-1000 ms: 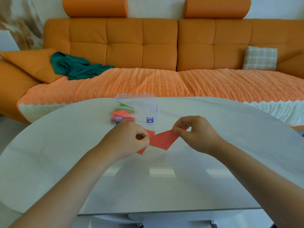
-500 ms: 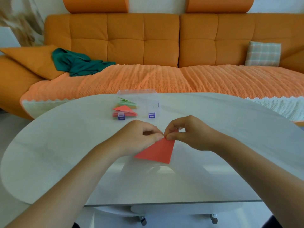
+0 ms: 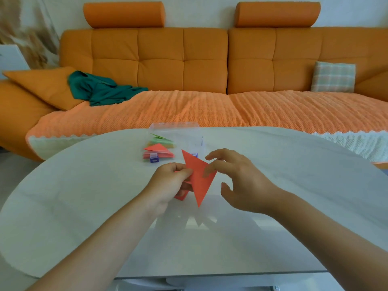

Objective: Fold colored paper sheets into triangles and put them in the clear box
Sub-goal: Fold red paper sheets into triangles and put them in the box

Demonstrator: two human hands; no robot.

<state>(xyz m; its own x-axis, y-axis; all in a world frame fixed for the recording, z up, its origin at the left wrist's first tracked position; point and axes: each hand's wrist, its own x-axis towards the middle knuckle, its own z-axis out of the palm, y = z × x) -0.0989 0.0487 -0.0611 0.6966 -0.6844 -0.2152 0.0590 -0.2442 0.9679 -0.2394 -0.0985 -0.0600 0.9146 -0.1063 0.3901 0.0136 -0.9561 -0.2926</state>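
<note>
A red paper triangle [image 3: 198, 177] stands on edge above the white table [image 3: 84, 202], one tip up and one tip down. My left hand [image 3: 168, 183] pinches its left side between thumb and fingers. To the right of the paper my right hand [image 3: 237, 181] is spread with loosely bent fingers; one fingertip lies against the sheet's right edge. Behind the hands the clear box [image 3: 189, 133] with purple latches stands at the table's far edge. Folded green and red triangles [image 3: 159, 148] are stacked in its left part.
An orange sofa [image 3: 189, 66] runs along the far side of the table, with a teal cloth [image 3: 100, 89] and a checked cushion [image 3: 333, 77] on it. The table's front edge is close to my body.
The folded red paper turned from lying low with its tip down to standing upright. My right hand let go of the corner and opened, while my left hand kept its pinch.
</note>
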